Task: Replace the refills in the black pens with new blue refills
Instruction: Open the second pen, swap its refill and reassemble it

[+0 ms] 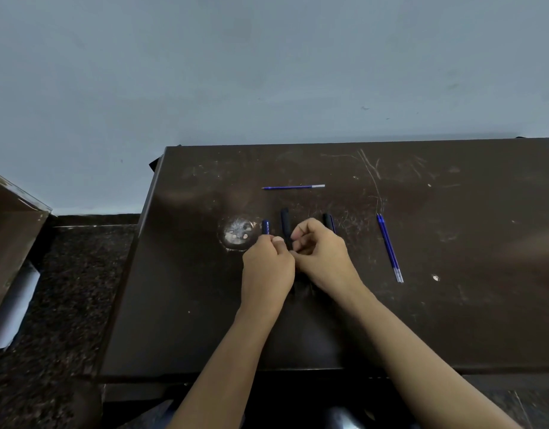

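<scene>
Three black pens lie side by side at the middle of the dark table point(452, 320). My left hand point(268, 267) pinches the leftmost pen point(265, 226), whose blue-labelled end sticks out beyond my fingers. My right hand point(321, 255) has its fingers curled round the middle pen point(286, 222), right beside the left hand. The third pen point(328, 220) shows only its far end behind my right hand. One blue refill point(293, 187) lies crosswise farther back. Two blue refills point(390, 247) lie together to the right.
A round worn patch point(238, 233) marks the table just left of the pens. The table stands against a pale blue wall point(267, 72). A brown box point(10, 236) with white paper sits on the dark speckled floor to the left.
</scene>
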